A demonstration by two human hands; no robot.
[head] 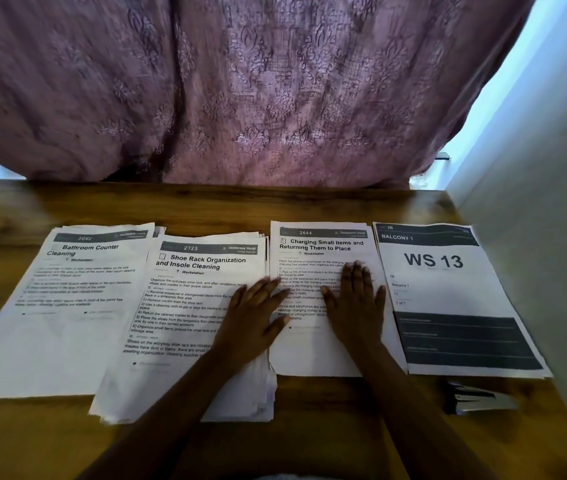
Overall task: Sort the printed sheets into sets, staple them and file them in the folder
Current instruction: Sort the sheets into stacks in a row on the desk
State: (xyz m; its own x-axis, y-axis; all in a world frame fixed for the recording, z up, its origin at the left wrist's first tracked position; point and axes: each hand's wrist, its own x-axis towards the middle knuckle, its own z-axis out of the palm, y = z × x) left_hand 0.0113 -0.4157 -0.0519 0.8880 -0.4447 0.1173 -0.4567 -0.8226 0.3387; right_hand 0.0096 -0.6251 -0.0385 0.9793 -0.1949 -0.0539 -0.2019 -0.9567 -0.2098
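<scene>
Printed sheets lie in a row on the wooden table. From the left: a "Bathroom Counter Cleaning" pile [57,317], a thicker "Shoe Rack Organization" stack [178,327], a "Charging Small Items" sheet [313,351] and a "WS 13" sheet [448,289]. My left hand [254,317] lies flat with straight fingers on the right edge of the shoe rack stack. My right hand [356,303] rests flat, fingers spread, on the charging sheet. A dark stapler [476,400] lies just below the WS 13 sheet. No folder is in view.
A purple patterned curtain [240,91] hangs behind the table's far edge. A white wall [545,237] borders the table on the right. Bare wood [206,206] runs along the back of the table and along its front edge.
</scene>
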